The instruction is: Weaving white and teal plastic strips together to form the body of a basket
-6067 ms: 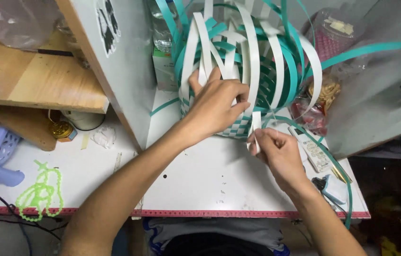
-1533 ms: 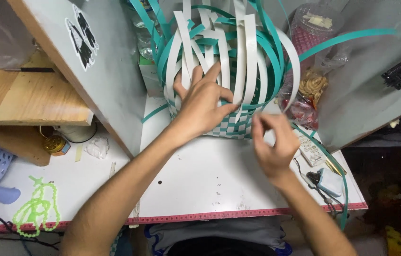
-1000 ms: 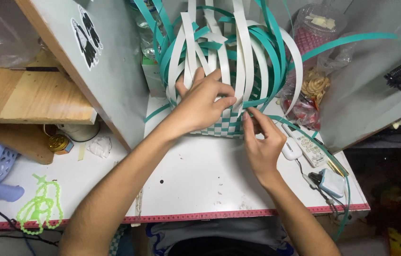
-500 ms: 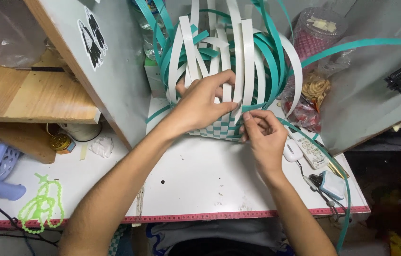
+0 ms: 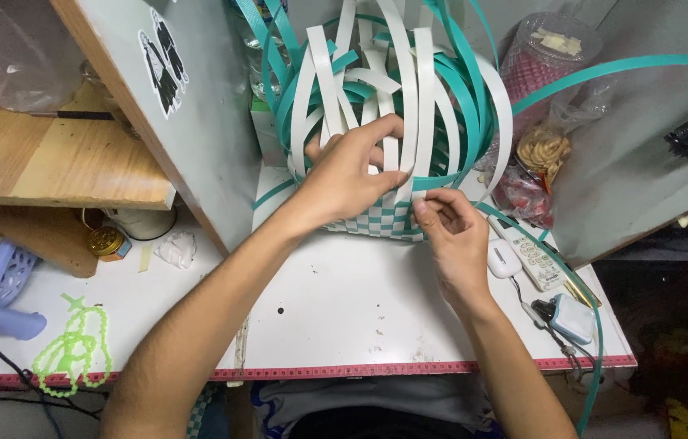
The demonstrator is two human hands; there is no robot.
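Nearest the table's red-edged front rim [image 5: 441, 367], both forearms reached forward over the bare white top. On the right, the right hand [image 5: 454, 236] had moved in from where it hung apart a second and a half before; it now sat against the lower right side of the half-woven basket [image 5: 385, 219], its fingers [image 5: 433, 207] pinched shut on a teal strip [image 5: 523, 236] just where that strip met the checkered weave. The strip curved away from the hand, down past the white remote control [image 5: 535, 260] and the small charger [image 5: 568, 317] toward the table's right corner. The left hand [image 5: 348, 175] lay spread on the basket's front, as it had earlier, its fingers partly curled around the upright white strips [image 5: 409, 106] and pressing them against the side; it had shifted only slightly. The basket stood at the back of the table, in much the same place as before, its loose white and teal strips arching upward. Off to the left lay a green bead string [image 5: 76, 349] and a small gold tin [image 5: 104, 241], beneath a wooden shelf [image 5: 59, 167]. Farthest back, to the right of the basket, stood clear bags of snacks [image 5: 543, 146].
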